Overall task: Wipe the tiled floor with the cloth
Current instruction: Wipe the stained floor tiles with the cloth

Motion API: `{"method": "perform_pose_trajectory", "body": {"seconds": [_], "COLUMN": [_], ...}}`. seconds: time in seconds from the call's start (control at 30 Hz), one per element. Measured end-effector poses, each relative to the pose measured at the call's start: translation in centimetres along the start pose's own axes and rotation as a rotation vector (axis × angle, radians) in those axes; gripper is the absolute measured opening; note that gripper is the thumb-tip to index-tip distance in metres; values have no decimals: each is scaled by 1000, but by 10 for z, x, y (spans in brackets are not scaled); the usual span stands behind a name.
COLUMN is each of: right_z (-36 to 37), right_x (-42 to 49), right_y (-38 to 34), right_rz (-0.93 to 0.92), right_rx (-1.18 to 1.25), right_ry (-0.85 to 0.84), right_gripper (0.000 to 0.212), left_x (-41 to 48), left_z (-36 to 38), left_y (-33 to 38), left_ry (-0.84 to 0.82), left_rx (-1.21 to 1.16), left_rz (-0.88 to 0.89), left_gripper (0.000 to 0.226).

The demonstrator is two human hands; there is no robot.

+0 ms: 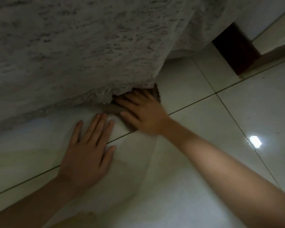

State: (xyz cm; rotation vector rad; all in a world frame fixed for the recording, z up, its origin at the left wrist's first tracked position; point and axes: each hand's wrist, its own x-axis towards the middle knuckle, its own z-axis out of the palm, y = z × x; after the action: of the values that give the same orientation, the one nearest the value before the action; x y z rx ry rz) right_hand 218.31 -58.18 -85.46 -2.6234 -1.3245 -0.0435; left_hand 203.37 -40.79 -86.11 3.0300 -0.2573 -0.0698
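While the brown cloth [112, 110] is bunched on the tiled floor [204, 129] at the hem of the hanging grey fabric [72, 55], it's pressed down by the right hand [143, 116], fingers spread. The left hand [87, 152] is planted flat just beside it, nothing held. Next stroke is probably best pulled toward the body.

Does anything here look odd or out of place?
Nothing looks spilled or broken. One small oddity: the hem of the pale hanging fabric hangs over the brown cloth that the right hand presses on the tiled floor, so it may get dragged.
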Motion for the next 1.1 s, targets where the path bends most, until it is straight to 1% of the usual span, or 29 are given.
{"method": "perform_pose_trajectory", "body": {"seconds": [0.03,0.07,0.1,0.13,0.2,0.27,0.3,0.33,0.37,0.4,0.47,0.5,0.53,0.57,0.6,0.63,0.67,0.73,0.8,0.83,0.87,0.9,0.93,1.0,1.03,1.07,1.1], "right_z": [-6,-10,-15,-18,-21,-12,-7,0,9,17,26,25,19,10,2,-4,-9,-18,-15,-10,-4,3,12,26,26,21,14], "right_x": [-2,-2,-4,-9,-10,9,23,35,44,49,44,35,27,21,18,15,11,-2,-2,5,15,23,32,37,34,30,26], "right_y": [25,54,82,109,140,132,116,93,65,33,-30,-49,-51,-36,-11,18,47,91,96,84,64,37,6,-56,-75,-78,-71], "right_rz": [2,71,201,380,766,1045,1134,1150,1093,960,556,355,189,61,1,24,133,459,771,882,938,911,798,443,309,211,138], "right_rx": [-26,-69,-117,-151,-116,-73,-61,-59,-63,-56,-12,29,86,109,82,47,5,-62,-51,-52,-70,-90,-81,18,120,221,265], "right_ry": [34,98,147,138,80,120,126,118,109,126,181,169,106,44,32,50,89,117,123,120,108,87,92,81,85,77,42], "right_gripper": [38,35,34,37,48,54,56,59,62,60,37,33,34,36,33,31,33,43,50,52,52,52,49,44,43,40,38], "left_x": [0,0,0,0,0,1,1,1,0,0,2,2,1,0,0,0,0,-1,0,1,0,-1,-1,-1,0,2,1], "left_z": [1,2,3,3,3,3,2,1,1,0,0,-1,-2,-2,-2,-1,0,2,3,3,2,2,1,-2,-3,-6,-10], "left_y": [-1,-1,-2,-2,-2,-2,-2,-2,-2,-2,-2,-2,-2,-1,-1,-2,-2,-2,-2,-1,-1,0,0,1,0,0,-3], "left_ry": [0,3,7,10,16,12,6,-2,-10,-19,-41,-51,-55,-51,-42,-34,-28,-13,-5,-7,-13,-24,-38,-65,-85,-104,-126], "left_rx": [-6,-6,-3,-7,-30,-32,-30,-31,-34,-33,-15,-11,-12,-15,-16,-21,-28,-35,-36,-38,-37,-36,-37,-42,-52,-66,-78], "left_rz": [2,1,1,5,8,3,-1,-3,-3,-1,3,4,2,-1,-1,0,0,-1,-1,-6,-10,-13,-17,-25,-30,-23,-7], "left_gripper": [63,63,63,63,63,63,63,63,62,62,62,62,62,62,62,62,61,61,61,61,62,62,62,65,66,66,66]}}
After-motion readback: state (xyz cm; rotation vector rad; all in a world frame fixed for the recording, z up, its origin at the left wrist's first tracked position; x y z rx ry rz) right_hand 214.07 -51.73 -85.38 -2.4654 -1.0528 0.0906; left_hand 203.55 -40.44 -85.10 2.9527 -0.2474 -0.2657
